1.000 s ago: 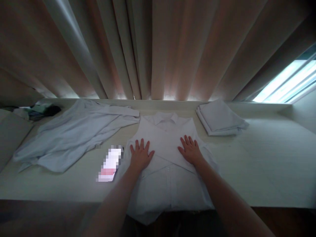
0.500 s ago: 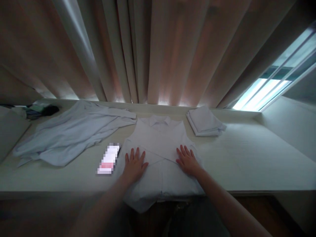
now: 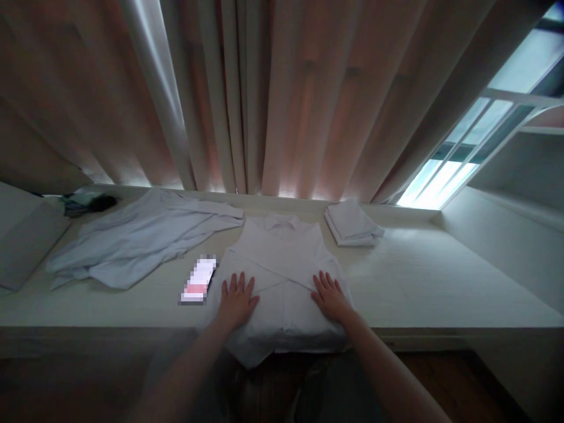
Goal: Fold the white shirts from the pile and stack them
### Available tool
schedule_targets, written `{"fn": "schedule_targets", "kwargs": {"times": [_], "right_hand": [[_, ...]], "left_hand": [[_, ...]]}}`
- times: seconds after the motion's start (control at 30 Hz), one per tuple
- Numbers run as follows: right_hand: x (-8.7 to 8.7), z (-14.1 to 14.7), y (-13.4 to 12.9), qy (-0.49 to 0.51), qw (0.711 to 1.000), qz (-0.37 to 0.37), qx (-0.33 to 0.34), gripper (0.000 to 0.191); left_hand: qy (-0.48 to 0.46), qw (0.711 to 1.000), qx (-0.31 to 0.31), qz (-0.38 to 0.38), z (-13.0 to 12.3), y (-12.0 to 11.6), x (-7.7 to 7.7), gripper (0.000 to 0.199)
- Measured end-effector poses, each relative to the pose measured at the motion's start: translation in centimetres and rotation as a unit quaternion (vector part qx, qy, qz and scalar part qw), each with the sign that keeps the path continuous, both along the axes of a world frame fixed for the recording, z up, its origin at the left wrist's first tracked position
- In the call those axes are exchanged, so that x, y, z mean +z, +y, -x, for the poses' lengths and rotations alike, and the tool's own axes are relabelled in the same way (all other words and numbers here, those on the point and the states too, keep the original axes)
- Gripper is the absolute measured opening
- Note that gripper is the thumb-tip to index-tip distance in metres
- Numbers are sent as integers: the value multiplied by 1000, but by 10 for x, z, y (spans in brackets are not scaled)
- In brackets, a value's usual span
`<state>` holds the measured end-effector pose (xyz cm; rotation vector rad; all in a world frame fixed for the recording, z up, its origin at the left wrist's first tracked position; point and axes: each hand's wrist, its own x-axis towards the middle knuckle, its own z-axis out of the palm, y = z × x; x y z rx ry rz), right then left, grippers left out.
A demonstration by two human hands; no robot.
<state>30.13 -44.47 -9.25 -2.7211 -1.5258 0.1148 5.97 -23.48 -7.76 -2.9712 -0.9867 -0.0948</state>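
A white collared shirt (image 3: 277, 252) lies spread on the table in front of me, collar away from me. Its sleeves cross over the middle of the body, and the lower end hangs over the table's front edge. My left hand (image 3: 238, 301) rests flat on the shirt's left side with the fingers spread. On the right side, my right hand (image 3: 331, 296) presses flat on the cloth, fingers also apart. Neither hand grips anything.
A phone (image 3: 199, 280) with a blurred screen lies left of the shirt. Another white garment (image 3: 145, 238) is rumpled at the back left. A folded white cloth (image 3: 353, 223) sits at the back right. Curtains (image 3: 291, 106) hang behind the table (image 3: 432, 282).
The camera view has shifted slightly, so everything appears a little displaced. Both hands stay flat on the shirt, in nearly the same places, the left slightly lower on it.
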Motion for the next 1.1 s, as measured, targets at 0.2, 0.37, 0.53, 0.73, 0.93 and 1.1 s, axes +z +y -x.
{"fn": "schedule_targets", "kwargs": {"times": [0.2,0.37,0.53,0.73,0.93,1.1], "right_hand": [[-10,8,-27,-28,1000,-1,-11,60],[-16,14,-27,-43,999,-17,-27,58],[-17,11,-31,-23,999,-22,-27,58],[-14,-3,-62,-58,991,-96,-75,52],[-5,-9,-85,-10,973,-78,-219,46],[2,-3,-87,42,974,-40,-218,40]], "left_hand": [[2,1000,3,0,20,-14,-5,57],[-22,1000,-4,-7,21,-15,-9,56],[-14,1000,-13,14,30,-10,-5,52],[-46,998,51,2,71,4,13,39],[1,980,195,38,92,14,19,34],[-5,965,224,137,91,19,18,33]]}}
